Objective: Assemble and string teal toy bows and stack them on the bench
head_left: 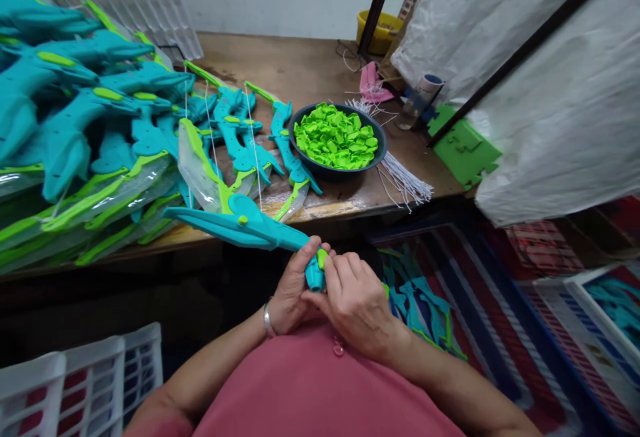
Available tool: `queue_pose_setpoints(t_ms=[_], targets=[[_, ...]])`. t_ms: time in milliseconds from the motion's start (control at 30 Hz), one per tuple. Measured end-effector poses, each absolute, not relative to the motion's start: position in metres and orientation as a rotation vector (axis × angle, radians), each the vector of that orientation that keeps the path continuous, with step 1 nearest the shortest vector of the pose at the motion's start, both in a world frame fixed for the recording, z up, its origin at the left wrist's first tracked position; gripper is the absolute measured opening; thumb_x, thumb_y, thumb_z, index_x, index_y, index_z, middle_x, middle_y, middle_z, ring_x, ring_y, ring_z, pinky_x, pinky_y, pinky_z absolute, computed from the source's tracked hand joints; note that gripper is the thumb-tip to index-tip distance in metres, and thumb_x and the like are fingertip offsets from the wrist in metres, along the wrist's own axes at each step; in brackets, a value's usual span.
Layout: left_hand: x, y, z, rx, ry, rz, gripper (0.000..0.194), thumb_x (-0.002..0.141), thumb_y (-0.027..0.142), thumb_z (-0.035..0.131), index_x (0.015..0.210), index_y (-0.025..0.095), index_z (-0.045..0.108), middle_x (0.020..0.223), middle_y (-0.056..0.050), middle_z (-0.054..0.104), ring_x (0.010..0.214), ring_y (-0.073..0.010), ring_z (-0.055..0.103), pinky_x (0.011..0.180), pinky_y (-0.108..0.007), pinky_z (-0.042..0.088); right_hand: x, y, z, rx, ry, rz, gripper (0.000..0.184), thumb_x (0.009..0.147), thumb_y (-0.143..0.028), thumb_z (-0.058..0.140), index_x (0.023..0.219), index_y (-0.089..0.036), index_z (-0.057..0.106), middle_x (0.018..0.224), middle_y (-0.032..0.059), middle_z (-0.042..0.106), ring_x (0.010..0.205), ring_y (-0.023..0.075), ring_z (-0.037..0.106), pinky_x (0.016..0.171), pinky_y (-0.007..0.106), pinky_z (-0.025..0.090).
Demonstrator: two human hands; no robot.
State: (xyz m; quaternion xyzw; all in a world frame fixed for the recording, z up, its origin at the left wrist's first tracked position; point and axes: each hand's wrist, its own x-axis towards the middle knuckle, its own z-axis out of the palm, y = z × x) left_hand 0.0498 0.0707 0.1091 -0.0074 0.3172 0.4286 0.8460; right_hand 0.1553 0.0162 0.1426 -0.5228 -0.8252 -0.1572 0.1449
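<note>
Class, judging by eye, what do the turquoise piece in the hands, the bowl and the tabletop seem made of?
Turquoise piece: probably moulded matte plastic; even colour, smooth curves.
Bowl: likely plastic too, dark and dull, though coated metal is possible.
Tabletop: seemingly worn wood or wood-faced board, blotchy brown with a paler front edge.

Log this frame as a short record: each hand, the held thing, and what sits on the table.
left hand: grips the teal bow
right hand: at the bow's near end, by a green tab; grip partly hidden
bowl: on the table, holding green pieces
pile: more bows, on the table's left
strings: white, partly hidden by the bowl
</note>
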Motion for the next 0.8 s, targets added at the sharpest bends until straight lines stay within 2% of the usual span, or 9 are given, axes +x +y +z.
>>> queue_pose_setpoints(t_ms=[133, 233, 333, 467, 567, 667, 800], targets=[[0.043, 0.067, 0.097, 0.045, 0.600, 0.931, 0.047, 0.062, 0.041, 0.096, 0.093, 0.017, 0.069, 0.094, -0.005, 0.074, 0.089, -0.0201, 0.071, 0.085, -0.031, 0.057, 0.152, 0.014, 0.151, -1.529, -2.365, -0.538, 0.049, 0.103, -0.041, 0.053, 0.110, 0.005, 0.068, 0.088, 0.0204, 0.067, 0.081, 0.0297, 0.056, 0.065, 0.042, 0.048], [0.032, 0.065, 0.087, 0.266, 0.456, 0.899, 0.044, 0.071, 0.043, 0.090, 0.104, 0.019, 0.073, 0.111, -0.008, 0.071, 0.101, -0.0228, 0.068, 0.091, -0.033, 0.055, 0.156, 0.014, 0.155, -1.505, -2.308, -0.484, 0.044, 0.102, -0.038, 0.054, 0.108, 0.002, 0.069, 0.084, 0.0170, 0.066, 0.080, 0.0287, 0.055, 0.067, 0.041, 0.049], [0.023, 0.067, 0.079, 0.486, 0.394, 0.885, 0.042, 0.075, 0.045, 0.087, 0.106, 0.020, 0.077, 0.122, -0.007, 0.064, 0.105, -0.0224, 0.064, 0.091, -0.031, 0.053, 0.162, 0.014, 0.156, -1.482, -2.279, -0.367, 0.038, 0.102, -0.035, 0.053, 0.104, -0.001, 0.070, 0.084, 0.0151, 0.065, 0.081, 0.0272, 0.055, 0.069, 0.041, 0.049], [0.016, 0.076, 0.071, 0.745, 0.343, 0.870, 0.048, 0.075, 0.057, 0.084, 0.105, 0.020, 0.078, 0.109, -0.007, 0.062, 0.092, -0.0194, 0.059, 0.080, -0.028, 0.050, 0.165, 0.010, 0.154, -1.464, -2.269, -0.257, 0.038, 0.103, -0.036, 0.050, 0.099, -0.004, 0.069, 0.081, 0.0131, 0.063, 0.078, 0.0258, 0.053, 0.067, 0.039, 0.047], [0.015, 0.082, 0.066, 0.846, 0.307, 0.859, 0.055, 0.068, 0.064, 0.086, 0.102, 0.021, 0.078, 0.099, -0.007, 0.062, 0.087, -0.0192, 0.056, 0.076, -0.028, 0.048, 0.166, 0.007, 0.152, -1.490, -2.274, -0.274, 0.042, 0.104, -0.040, 0.045, 0.097, -0.006, 0.069, 0.078, 0.0120, 0.061, 0.075, 0.0260, 0.051, 0.064, 0.040, 0.044], [0.015, 0.083, 0.064, 0.885, 0.307, 0.858, 0.059, 0.066, 0.067, 0.086, 0.100, 0.019, 0.077, 0.101, -0.008, 0.062, 0.091, -0.0208, 0.056, 0.079, -0.029, 0.047, 0.168, 0.007, 0.152, -1.502, -2.302, -0.301, 0.042, 0.104, -0.040, 0.044, 0.091, -0.009, 0.068, 0.077, 0.0114, 0.059, 0.073, 0.0260, 0.048, 0.064, 0.040, 0.040], [0.016, 0.073, 0.069, 0.889, 0.354, 0.850, 0.050, 0.074, 0.062, 0.083, 0.100, 0.020, 0.074, 0.103, -0.007, 0.061, 0.090, -0.0198, 0.055, 0.078, -0.029, 0.046, 0.176, 0.008, 0.154, -1.388, -2.361, -0.232, 0.036, 0.103, -0.037, 0.045, 0.093, -0.009, 0.066, 0.081, 0.0115, 0.061, 0.077, 0.0262, 0.048, 0.069, 0.040, 0.041]])
